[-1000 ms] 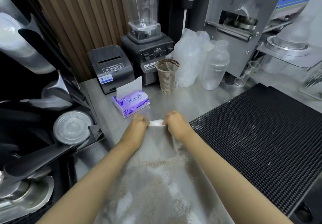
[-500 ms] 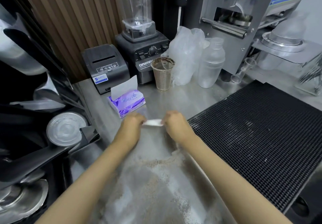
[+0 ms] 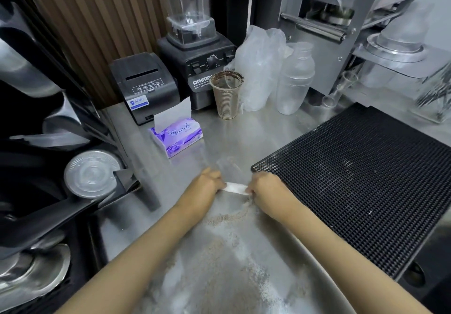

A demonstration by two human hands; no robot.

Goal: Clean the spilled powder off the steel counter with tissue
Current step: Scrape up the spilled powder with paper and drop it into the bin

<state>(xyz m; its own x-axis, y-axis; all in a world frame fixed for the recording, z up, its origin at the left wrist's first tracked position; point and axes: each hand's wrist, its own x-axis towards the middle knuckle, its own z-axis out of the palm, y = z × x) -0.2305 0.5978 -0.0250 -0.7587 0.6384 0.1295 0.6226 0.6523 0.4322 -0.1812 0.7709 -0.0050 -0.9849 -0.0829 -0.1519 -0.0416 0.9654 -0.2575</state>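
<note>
A white tissue is stretched flat against the steel counter between my two hands. My left hand pinches its left end and my right hand pinches its right end, both fists closed. Brownish-white spilled powder covers the counter below the tissue, between my forearms, with a thin ridge of powder just under the hands. A purple tissue pack with one sheet sticking up lies behind my left hand.
A black rubber grid mat borders the counter on the right. Behind stand a ribbed plastic cup, a blender, a receipt printer, a clear shaker and plastic bags. Black lid and cup holders crowd the left.
Both hands have drawn the tissue a little toward me along the counter, pushing a ridge of powder ahead of it. The camera has tilted slightly.
</note>
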